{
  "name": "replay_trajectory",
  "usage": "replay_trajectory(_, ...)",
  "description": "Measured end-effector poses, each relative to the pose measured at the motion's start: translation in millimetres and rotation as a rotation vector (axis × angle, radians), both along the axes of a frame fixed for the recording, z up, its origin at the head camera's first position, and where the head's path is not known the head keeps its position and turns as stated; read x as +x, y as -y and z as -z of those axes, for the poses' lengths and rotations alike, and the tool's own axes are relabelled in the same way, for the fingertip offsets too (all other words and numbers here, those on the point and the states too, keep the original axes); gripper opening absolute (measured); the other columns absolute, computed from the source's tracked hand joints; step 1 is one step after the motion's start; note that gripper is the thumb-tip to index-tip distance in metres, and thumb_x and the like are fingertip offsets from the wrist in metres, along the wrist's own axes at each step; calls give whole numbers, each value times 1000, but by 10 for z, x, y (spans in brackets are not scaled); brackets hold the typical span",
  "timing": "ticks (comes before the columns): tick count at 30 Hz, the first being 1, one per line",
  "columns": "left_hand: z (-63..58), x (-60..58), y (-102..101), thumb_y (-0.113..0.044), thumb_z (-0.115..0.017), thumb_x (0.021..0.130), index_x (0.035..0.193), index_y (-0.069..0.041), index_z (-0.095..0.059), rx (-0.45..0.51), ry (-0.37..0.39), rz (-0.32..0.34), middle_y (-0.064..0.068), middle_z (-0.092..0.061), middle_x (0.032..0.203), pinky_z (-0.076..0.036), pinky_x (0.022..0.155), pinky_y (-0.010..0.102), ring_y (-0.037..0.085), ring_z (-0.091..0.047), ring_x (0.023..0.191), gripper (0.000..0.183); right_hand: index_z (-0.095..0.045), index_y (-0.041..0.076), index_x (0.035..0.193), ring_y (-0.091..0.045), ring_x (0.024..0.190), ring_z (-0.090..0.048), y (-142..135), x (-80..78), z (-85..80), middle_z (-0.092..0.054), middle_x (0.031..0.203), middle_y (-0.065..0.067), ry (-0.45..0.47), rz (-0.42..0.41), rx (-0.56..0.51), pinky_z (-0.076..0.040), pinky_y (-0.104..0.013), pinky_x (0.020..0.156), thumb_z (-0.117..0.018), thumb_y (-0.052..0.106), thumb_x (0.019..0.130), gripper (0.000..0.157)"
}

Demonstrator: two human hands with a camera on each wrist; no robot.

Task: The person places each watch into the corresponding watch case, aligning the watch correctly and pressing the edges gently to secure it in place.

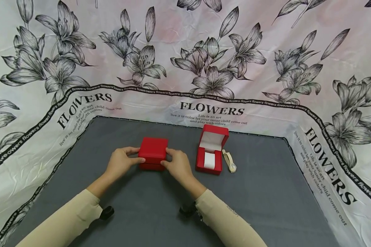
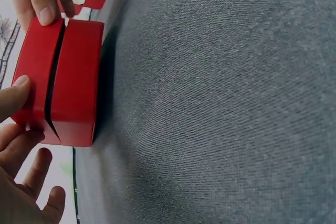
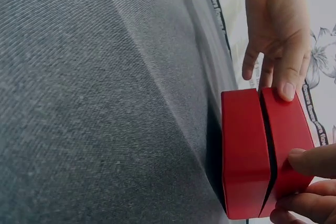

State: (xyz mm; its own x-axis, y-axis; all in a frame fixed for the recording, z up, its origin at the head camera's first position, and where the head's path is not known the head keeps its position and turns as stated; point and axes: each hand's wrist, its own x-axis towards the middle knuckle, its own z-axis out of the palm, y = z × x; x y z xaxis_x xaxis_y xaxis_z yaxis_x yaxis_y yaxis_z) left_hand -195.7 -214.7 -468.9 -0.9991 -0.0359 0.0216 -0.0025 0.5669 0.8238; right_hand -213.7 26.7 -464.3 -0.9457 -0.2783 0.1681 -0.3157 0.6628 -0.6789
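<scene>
Centre heading [image 1: 212,108]: "FLOWERS", black capitals on the floral cloth [image 1: 165,27].
Centre caption [image 1: 208,119]: three lines below, "Life is an art / live it in color let your inner child come out / and play with colors".
Left heading [image 1: 84,109]: "FLOWERS", same cloth, same caption beneath.
Right heading [image 1: 330,167]: "FLOWERS", likewise captioned.
Black band [image 1: 173,93]: "flowers", repeated in pale letters along the cloth; also legible in the right wrist view.

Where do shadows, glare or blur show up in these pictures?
Head view: pale sheen on the floral cloth at left, the wristwatch too small to read; left wrist view: dark shadow on the gray cloth along the nearer red box; right wrist view: similar shadow, the box itself fairly crisp.
</scene>
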Motion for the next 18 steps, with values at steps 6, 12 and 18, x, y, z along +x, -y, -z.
replay_trajectory(6,36,59,-28,-39,-85,84,129,-11,-71,-11,4,7,10,-72,127,-54,94,49,32,-60,127,55,-63,6,140,-24,127,-63,-55,21,28,-66,138,-7,10,-27,13,-51,-42,105,-81,23,89,57)
replay_trajectory(12,77,97,-37,-34,-86,84,129,-11,-71,-18,-2,1,9,-73,127,-56,87,45,31,-61,126,53,-62,5,141,-24,125,-64,-84,36,49,-67,137,-7,30,-59,14,-51,-43,104,-80,28,90,58)
replay_trajectory(18,98,66,-40,-31,-87,84,130,-11,-71,2,-31,5,7,-72,128,-57,82,38,29,-64,124,53,-62,5,141,-26,126,-63,-86,22,52,-67,136,-9,15,-66,16,-50,-44,105,-79,28,91,57)
